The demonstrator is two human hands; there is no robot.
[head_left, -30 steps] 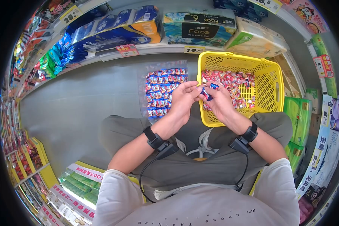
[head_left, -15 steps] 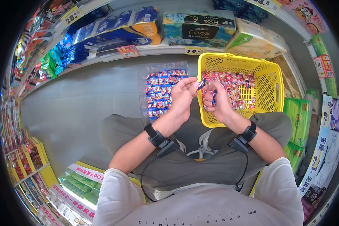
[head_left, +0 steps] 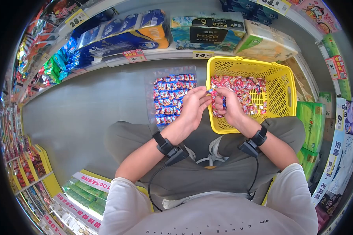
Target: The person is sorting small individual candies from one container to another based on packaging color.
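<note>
My left hand (head_left: 193, 104) pinches a small blue-wrapped candy (head_left: 210, 91) over the left rim of the yellow basket (head_left: 252, 62). My right hand (head_left: 230, 104) touches the same candy with thumb and forefinger, while its curled fingers hold another dark blue candy (head_left: 224, 103). Many red-and-pink wrapped candies (head_left: 239, 83) lie in the basket, with its slotted floor showing at the right. To the left, a clear plastic tray (head_left: 150, 84) bears rows of blue-wrapped candies (head_left: 168, 95); my left hand is at its right edge.
Tissue packs (head_left: 208, 33) line the shelf behind. Green tissue packs (head_left: 310, 125) stand right of the basket. Green packages (head_left: 86, 194) sit in a display at lower left, near candy racks (head_left: 31, 162). My crossed legs (head_left: 208, 176) are close below the basket and tray.
Both hands have come closer together. The candy between them has shifted slightly down and is now mostly covered by fingertips. The whole view has tilted a little.
</note>
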